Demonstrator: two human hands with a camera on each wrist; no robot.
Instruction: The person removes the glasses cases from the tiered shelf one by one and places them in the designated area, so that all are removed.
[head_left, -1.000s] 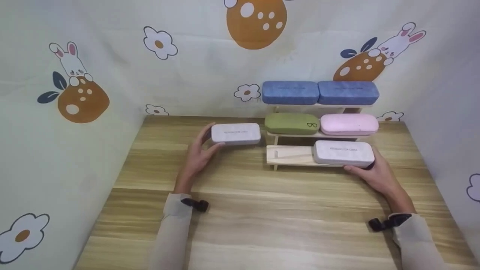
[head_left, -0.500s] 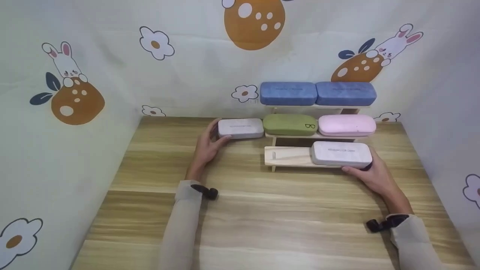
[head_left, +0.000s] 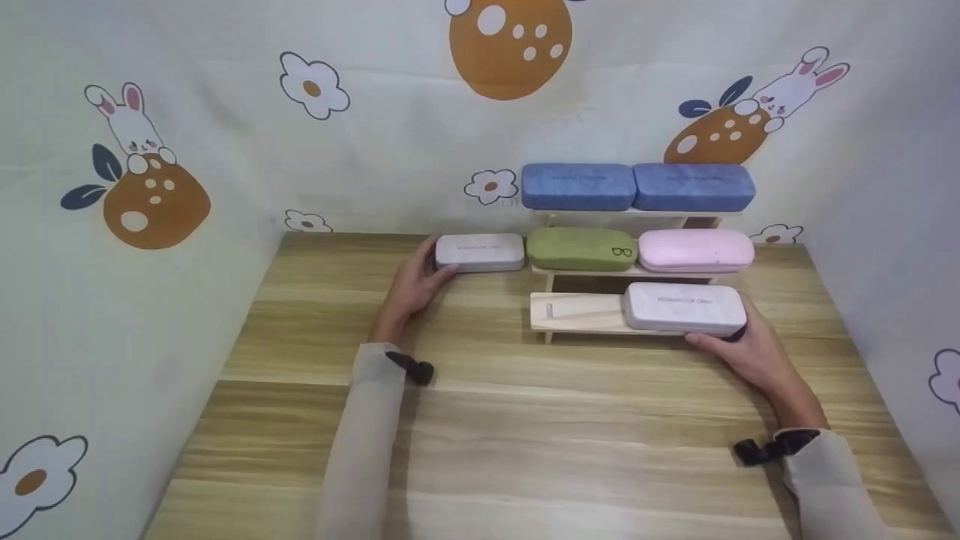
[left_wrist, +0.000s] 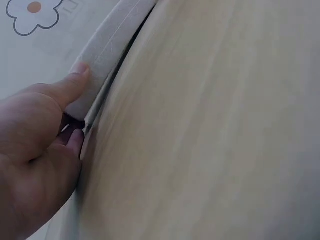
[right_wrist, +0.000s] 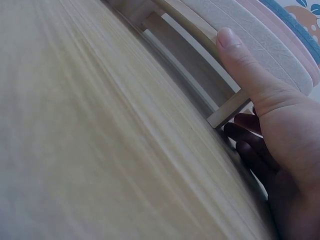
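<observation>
Wooden table [head_left: 525, 420] carries a three-tier rack [head_left: 574, 313] at far right: two blue cases [head_left: 637, 187] on top, green case [head_left: 581, 249] and pink case [head_left: 695, 250] in the middle. Right hand [head_left: 750, 352] grips the right end of a grey case [head_left: 684, 307] on the lowest tier, thumb along its near edge. Left hand [head_left: 414, 283] holds the left end of a second grey case [head_left: 480, 252], just left of the green one at middle-tier height.

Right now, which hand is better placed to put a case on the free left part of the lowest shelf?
Left. The left hand holds a white glasses case just left of the rack. The right hand grips the other white case, already resting on the lowest shelf.
</observation>
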